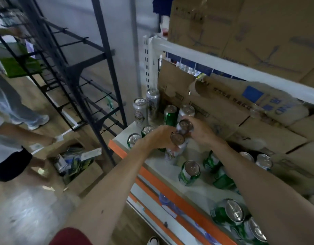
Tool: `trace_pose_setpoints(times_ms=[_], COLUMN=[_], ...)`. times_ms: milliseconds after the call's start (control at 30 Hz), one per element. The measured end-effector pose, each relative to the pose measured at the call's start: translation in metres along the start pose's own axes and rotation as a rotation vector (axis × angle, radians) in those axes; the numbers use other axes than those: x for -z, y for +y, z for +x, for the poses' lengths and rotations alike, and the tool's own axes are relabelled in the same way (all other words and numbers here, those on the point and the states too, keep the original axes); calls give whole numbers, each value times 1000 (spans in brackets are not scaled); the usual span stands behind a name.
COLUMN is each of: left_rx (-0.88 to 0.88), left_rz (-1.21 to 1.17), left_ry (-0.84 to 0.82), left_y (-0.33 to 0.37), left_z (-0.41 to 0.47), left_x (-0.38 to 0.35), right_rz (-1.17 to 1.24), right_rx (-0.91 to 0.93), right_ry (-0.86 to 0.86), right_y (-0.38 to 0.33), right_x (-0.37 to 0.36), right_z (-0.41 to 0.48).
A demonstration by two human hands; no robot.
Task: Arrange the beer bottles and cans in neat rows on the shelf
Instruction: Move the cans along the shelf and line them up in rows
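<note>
Over the white shelf [196, 191] in the middle, our left hand [159, 137] holds a silver can [177, 138] and our right hand [200, 129] holds a second silver can [186, 125].

Both bare forearms reach forward from the lower frame and converge over the left end of the shelf [158, 164]. Left hand [158, 137] is back up, fingers curled round a silver can [172, 154]. Right hand [201, 132] has fingers and thumb curled round a second can [185, 125]. The hands are nearly touching.
</note>
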State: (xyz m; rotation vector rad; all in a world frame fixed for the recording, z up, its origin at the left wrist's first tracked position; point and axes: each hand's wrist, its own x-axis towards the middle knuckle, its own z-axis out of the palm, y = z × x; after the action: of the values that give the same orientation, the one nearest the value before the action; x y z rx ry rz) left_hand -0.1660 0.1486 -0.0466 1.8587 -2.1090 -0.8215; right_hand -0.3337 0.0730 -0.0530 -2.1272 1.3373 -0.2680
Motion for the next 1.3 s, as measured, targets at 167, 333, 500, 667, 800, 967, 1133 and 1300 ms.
trace_pose_setpoints(times_ms=[167, 333, 500, 667, 800, 967, 1133, 1300], left_rx=[-50, -195, -416, -658, -830, -909, -932, -955], left_rz=[-58, -257, -304, -308, -350, -443, -386, -341], left_ry=[-54, 20, 24, -60, -89, -212, -351, -413], left_y=[15, 79, 198, 348, 459, 558, 618, 657], left_z=[5, 6, 15, -8, -60, -143, -204, -222], left_x=[30, 67, 63, -12, -102, -209, -291, -345], right_rz=[84, 110, 92, 64, 7, -60, -54, -43], right_rx=[-23, -98, -219, -493, -716, -1000, -1154, -1147], right_ry=[99, 354, 624, 966, 1217, 1325, 1331, 1359], right_y=[-3, 1, 23, 75, 118, 141, 159, 195], right_x=[24, 86, 159, 205, 204, 176, 148, 137], right_z=[-27, -84, -186, -346, -506, -688, -799, -836])
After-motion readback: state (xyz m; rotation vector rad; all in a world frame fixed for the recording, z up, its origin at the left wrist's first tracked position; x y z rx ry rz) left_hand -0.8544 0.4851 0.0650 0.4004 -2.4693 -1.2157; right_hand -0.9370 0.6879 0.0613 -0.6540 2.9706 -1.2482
